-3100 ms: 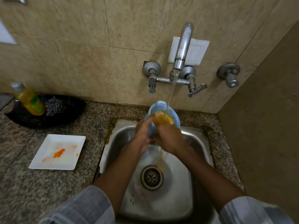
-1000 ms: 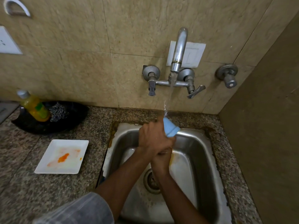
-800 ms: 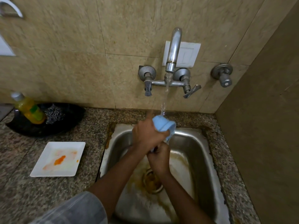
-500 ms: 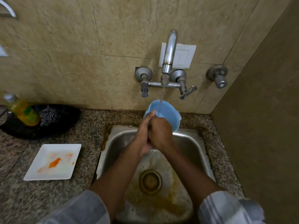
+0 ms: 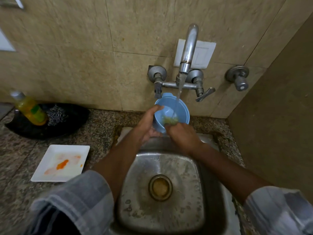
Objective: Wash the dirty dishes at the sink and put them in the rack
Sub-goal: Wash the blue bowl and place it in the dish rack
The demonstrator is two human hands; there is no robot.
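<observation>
A light blue plastic bowl is held tilted above the back of the steel sink, its mouth facing me under the running tap. My left hand grips the bowl's left rim, thumb over the edge. My right hand reaches into the bowl with its fingers curled inside, where a yellow-green patch shows; whether that patch is a sponge or food I cannot tell. Water streams into the bowl. A dirty white square plate with orange smears lies on the counter to the left.
A black tray at the back left holds a yellow soap bottle and a steel scrubber. The sink drain has murky water around it. A brown wall closes the right side. No rack is in view.
The bowl, held bottom-up a second ago, has been turned mouth-up under the stream. My right hand has come from beneath it into its inside. Orange residue in the sink has thinned.
</observation>
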